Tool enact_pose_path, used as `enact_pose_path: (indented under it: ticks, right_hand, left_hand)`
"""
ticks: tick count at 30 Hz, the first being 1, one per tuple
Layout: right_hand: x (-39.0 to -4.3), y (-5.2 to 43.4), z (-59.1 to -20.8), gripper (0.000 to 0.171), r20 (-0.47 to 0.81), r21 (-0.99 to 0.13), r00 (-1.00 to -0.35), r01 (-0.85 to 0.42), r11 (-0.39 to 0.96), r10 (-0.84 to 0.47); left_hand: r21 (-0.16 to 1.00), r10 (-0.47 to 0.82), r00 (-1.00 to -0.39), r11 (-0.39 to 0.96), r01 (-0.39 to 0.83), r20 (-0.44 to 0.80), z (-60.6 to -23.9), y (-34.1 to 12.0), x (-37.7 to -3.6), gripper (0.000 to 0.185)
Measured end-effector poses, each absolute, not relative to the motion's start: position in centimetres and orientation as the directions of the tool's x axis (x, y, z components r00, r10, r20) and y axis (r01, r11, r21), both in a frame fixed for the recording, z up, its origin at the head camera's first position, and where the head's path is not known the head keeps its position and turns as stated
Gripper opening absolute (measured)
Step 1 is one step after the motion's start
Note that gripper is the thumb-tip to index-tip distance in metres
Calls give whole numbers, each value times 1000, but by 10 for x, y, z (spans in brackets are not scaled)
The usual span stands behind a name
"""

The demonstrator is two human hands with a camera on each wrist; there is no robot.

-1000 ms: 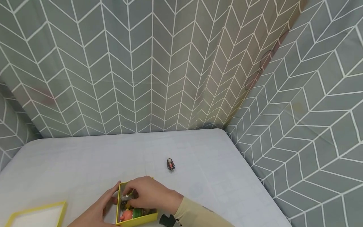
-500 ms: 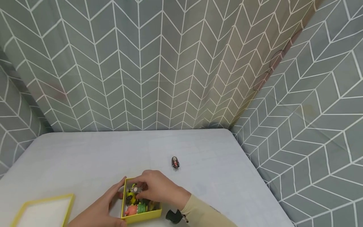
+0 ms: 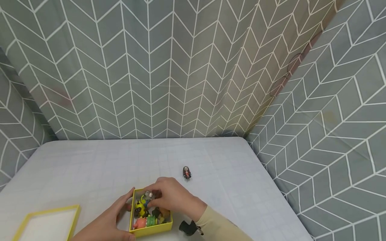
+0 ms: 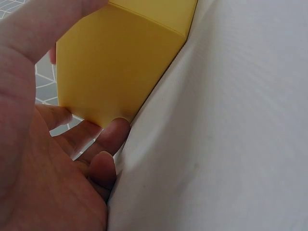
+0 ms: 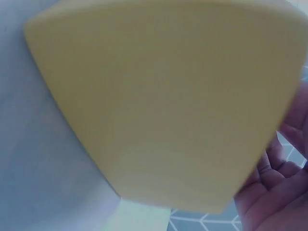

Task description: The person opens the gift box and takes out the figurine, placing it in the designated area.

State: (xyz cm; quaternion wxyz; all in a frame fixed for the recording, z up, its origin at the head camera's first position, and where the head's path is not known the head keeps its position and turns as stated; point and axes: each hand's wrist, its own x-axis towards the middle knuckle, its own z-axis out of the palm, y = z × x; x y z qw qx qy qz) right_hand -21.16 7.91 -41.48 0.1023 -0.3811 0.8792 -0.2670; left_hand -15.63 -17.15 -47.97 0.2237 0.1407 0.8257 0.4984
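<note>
An open yellow box [image 3: 150,230] with several small toy figures inside sits near the table's front edge. My left hand [image 3: 122,214] grips its left side, thumb on the far corner; in the left wrist view the fingers [image 4: 103,139] touch the yellow box [image 4: 125,57] at its lower corner. Over the far end of the box, my right hand [image 3: 154,196] pinches a small grey figure [image 3: 148,194]. The right wrist view shows only the blurred yellow box [image 5: 168,106] wall and my right hand's palm [image 5: 281,195].
A small dark figure [image 3: 187,172] lies alone on the white table [image 3: 90,167], beyond the box. The yellow lid [image 3: 45,225] lies upside down at front left. Grey patterned cloth walls [image 3: 181,67] close the back and right sides.
My right hand has lifted the grey figure from inside the box toward its far end. The left hand stays on the box. The view shifted slightly.
</note>
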Motion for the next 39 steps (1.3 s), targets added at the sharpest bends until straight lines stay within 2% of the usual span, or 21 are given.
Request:
enact_pose_path:
  ticks: [4,11,18,27,39]
  right_hand:
    - [-215,85,-414,49,40,-606,-721,-568,557,-691]
    - [-220,97,-414,44,77,-639,-765,-530,557,-639]
    - [-226,112,-416,43,142,-643,-804,-518,564,-577]
    - [-237,132,-419,45,158,-632,-868,-455,628,-470]
    - [-253,166,-423,46,192,-631,-912,-398,666,-364]
  left_hand:
    - [884,436,-859,465,-40,-268,-479,-170,-157,117]
    - [873,425,-864,487,-35,-272,-478,-169,-157,118]
    - [872,423,-862,487,-44,-280,-481,-170,-159,116]
    - [879,427,-859,474,-51,-281,-481,-170,-161,117]
    - [868,417,-856,491,-72,-307,-484,-170,-162,117]
